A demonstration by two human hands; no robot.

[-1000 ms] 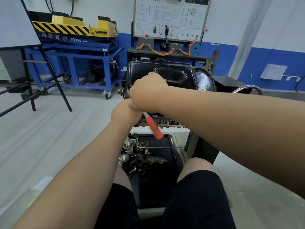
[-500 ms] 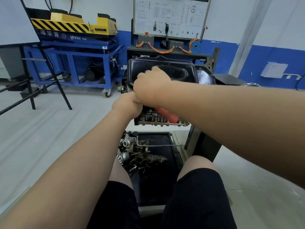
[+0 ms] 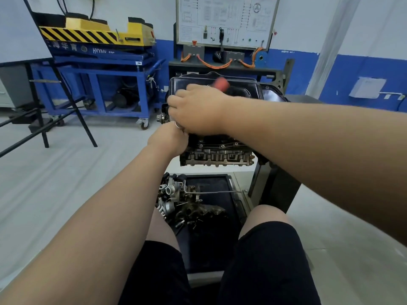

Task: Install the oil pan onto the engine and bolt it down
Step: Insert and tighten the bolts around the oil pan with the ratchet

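Head view: the pan [image 3: 242, 90] is seated on top of the engine [image 3: 217, 155], so bolting down is judged to be the step in hand. A red-handled wrench [image 3: 222, 83], blurred, is gripped by the right hand [image 3: 196, 110] at the pan's near-left corner. The left hand [image 3: 168, 139] is set just below; its fingers are hidden, so their state cannot be told. Next, the wrench is to be swung steadily and kept square, lest it slip.

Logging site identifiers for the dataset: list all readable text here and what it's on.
"海华育": blue lift cart, side panel.
"HY…": same panel, rest blurred.
Wiring-diagram board: print too small to read.
Sheet on the blue wall: unreadable.
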